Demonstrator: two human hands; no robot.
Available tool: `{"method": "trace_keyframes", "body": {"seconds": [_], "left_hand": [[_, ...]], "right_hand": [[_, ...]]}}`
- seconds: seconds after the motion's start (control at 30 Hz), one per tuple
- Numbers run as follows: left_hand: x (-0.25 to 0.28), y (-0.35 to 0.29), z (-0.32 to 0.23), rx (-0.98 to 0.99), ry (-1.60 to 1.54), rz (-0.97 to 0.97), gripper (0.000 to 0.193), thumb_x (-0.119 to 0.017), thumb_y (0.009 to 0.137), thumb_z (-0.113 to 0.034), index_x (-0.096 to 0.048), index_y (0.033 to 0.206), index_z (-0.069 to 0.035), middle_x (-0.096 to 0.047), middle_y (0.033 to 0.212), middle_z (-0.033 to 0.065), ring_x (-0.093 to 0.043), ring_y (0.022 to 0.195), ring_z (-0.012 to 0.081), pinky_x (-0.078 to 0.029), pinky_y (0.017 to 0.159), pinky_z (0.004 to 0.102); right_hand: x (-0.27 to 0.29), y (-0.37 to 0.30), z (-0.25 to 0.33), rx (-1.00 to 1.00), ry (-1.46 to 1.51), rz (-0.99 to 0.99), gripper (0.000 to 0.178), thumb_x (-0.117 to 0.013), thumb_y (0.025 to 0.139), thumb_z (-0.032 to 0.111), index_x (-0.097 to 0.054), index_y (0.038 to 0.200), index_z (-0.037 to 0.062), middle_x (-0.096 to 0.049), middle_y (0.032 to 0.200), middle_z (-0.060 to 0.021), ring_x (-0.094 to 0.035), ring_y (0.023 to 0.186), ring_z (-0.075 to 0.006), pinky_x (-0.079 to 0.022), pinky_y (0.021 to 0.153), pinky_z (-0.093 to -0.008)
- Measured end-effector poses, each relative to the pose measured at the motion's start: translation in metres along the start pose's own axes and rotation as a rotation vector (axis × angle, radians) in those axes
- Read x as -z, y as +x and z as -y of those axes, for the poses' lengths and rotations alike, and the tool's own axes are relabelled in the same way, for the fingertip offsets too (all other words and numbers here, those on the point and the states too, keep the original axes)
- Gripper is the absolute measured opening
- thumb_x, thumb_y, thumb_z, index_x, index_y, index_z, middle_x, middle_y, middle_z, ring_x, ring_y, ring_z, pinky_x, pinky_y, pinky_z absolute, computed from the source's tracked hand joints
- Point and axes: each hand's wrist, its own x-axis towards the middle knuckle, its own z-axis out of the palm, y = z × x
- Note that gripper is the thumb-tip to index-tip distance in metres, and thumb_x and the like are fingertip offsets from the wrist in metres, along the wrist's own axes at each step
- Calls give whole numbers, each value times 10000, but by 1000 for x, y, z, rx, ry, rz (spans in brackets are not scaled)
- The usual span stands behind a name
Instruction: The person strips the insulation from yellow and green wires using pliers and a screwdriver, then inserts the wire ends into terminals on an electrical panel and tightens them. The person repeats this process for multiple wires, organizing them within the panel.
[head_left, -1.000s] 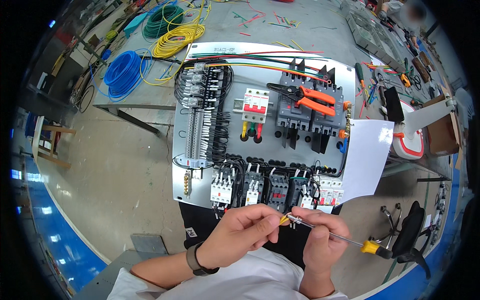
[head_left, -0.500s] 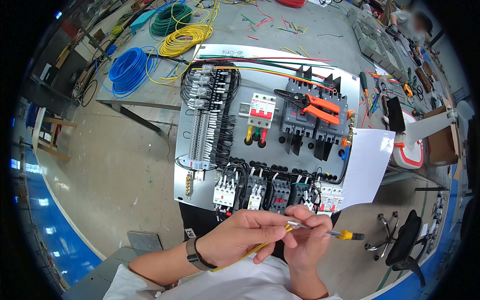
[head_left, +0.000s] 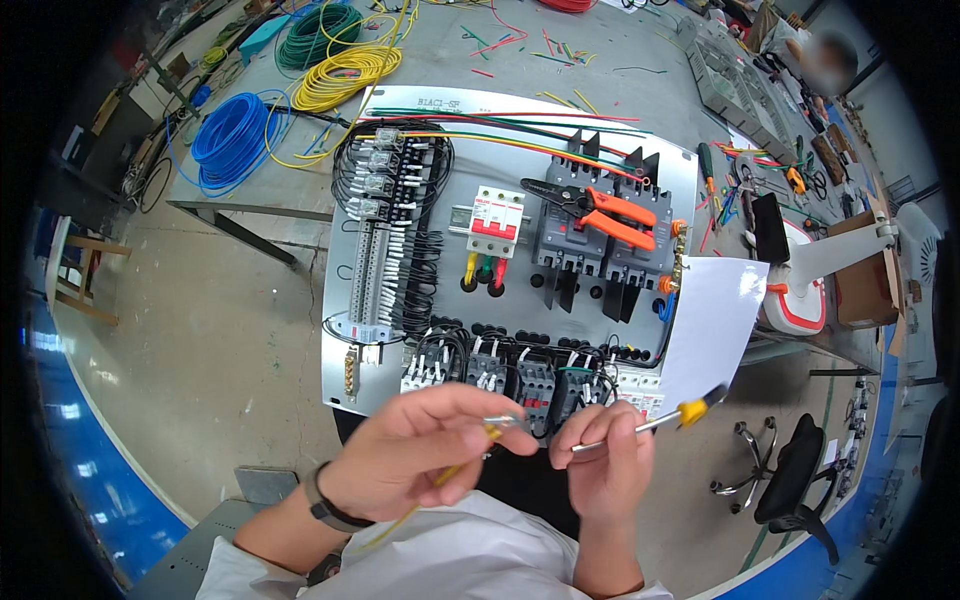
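My left hand (head_left: 425, 445) is closed on a yellow wire (head_left: 400, 522). At its fingertips shows a small shiny piece (head_left: 503, 421), metallic or clear, at the wire's end; its exact kind is hard to make out. A screwdriver (head_left: 702, 407) with a yellow-and-black handle is pinched by the shaft in my right hand (head_left: 612, 460). Its tip points toward the left hand, apart from the shiny piece. Both hands are in front of the near edge of a metal mounting panel (head_left: 478, 312) covered with electrical parts.
Orange-handled wire strippers (head_left: 622, 217) lie across dark breakers on the panel. Contactors (head_left: 535, 385) line its near edge. Coils of blue (head_left: 238, 142), yellow (head_left: 345, 78) and green wire (head_left: 318, 35) rest at the left. White paper (head_left: 712, 325) overlaps the right side. Another person is at the far right.
The screwdriver's tip has come away from the shiny piece, and my hands have moved apart. The handle now tilts upward to the right. The whole view has shifted slightly.
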Motion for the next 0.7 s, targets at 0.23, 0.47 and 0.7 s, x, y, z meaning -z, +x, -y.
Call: {"method": "trace_keyframes", "body": {"seconds": [0.23, 0.47, 0.7], "left_hand": [[1, -25, -38, -207, 418, -203, 256, -578, 1034, -75, -550, 1275, 8, -736, 1035, 250, -673, 570, 141, -422, 424, 195], [-6, -29, -33, -164, 534, -229, 232, -510, 1056, -35, -520, 1286, -7, -718, 956, 154, -591, 573, 68, -433, 484, 186], [-6, -16, -16, -151, 485, -181, 246, -511, 1067, -39, -507, 1313, -30, -705, 975, 131, -546, 580, 51, -393, 486, 183]], "right_hand": [[40, 20, 57, -257, -894, -58, 193, -595, 1065, 176, -625, 976, 8, -652, 693, -26, -562, 584, -62, -431, 538, -223], [56, 35, 51, -280, -1058, -80, 151, -708, 987, 124, -662, 1012, -18, -636, 643, -24, -559, 574, -66, -409, 521, -259], [56, 38, 43, -138, -1312, -156, 197, -742, 959, 123, -670, 1061, -29, -648, 657, -59, -580, 566, -115, -484, 570, -281]]}}
